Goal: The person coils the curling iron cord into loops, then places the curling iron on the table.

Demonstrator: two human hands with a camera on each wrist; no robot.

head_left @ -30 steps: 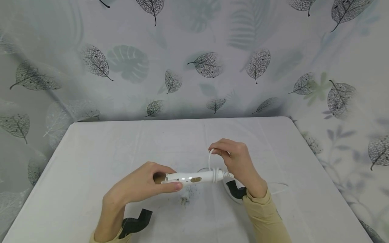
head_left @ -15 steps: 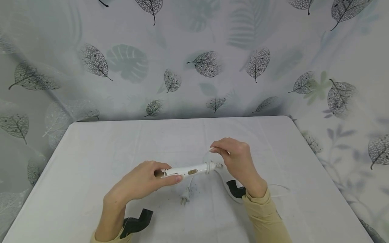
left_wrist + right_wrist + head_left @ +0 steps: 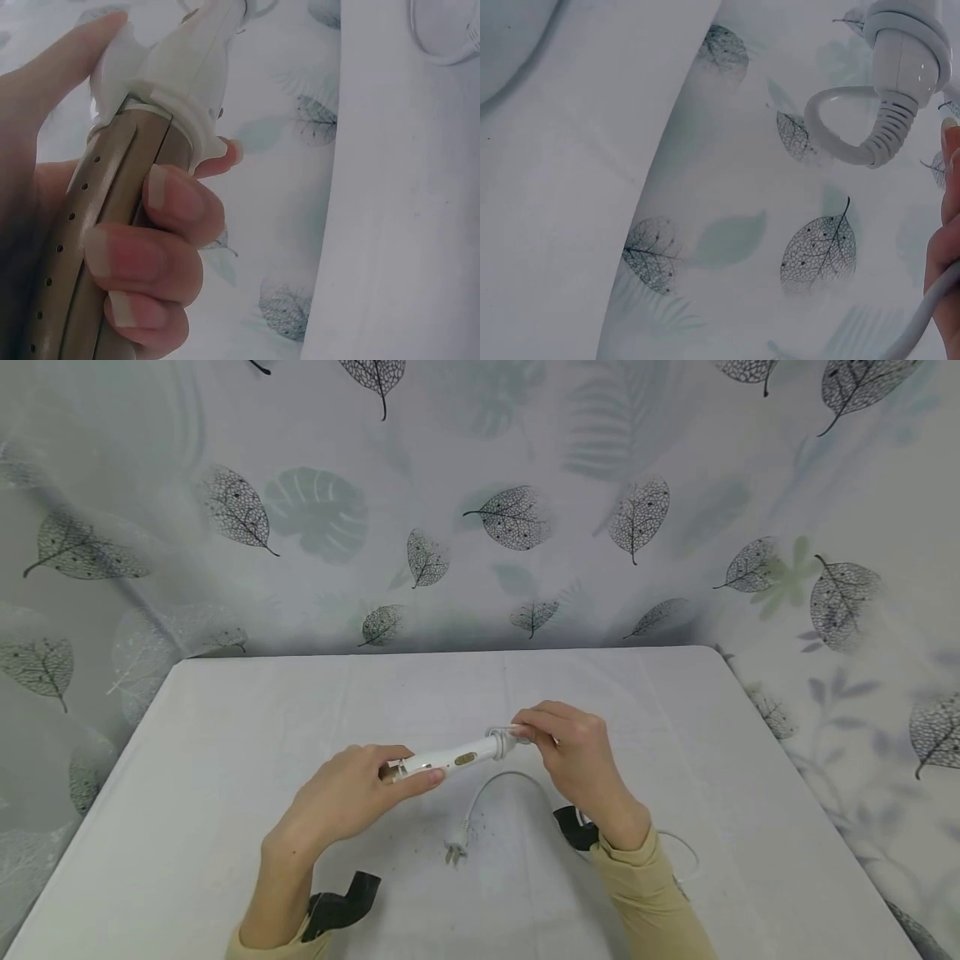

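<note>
My left hand (image 3: 337,797) grips a hair iron (image 3: 446,760) with a white handle and brown barrel. In the left wrist view its fingers curl round the barrel (image 3: 97,202), which has a row of small holes. The handle tilts up to the right. At its end, the white power cord (image 3: 844,150) loops round the handle, as the right wrist view shows. My right hand (image 3: 573,756) pinches the cord beside that end; the fingertips' hold is partly hidden. Below, the cord arches down to a plug (image 3: 455,847) lying on the table.
A white cloth covers the table (image 3: 300,702). More cord (image 3: 686,852) lies right of the right forearm. Each wrist wears a black strap (image 3: 341,902). A leaf-patterned curtain (image 3: 450,485) hangs behind and at the sides.
The hair iron's handle end has risen and tilts more upward. My right hand has moved the cord close round the handle end. More of the cord arch above the plug now shows.
</note>
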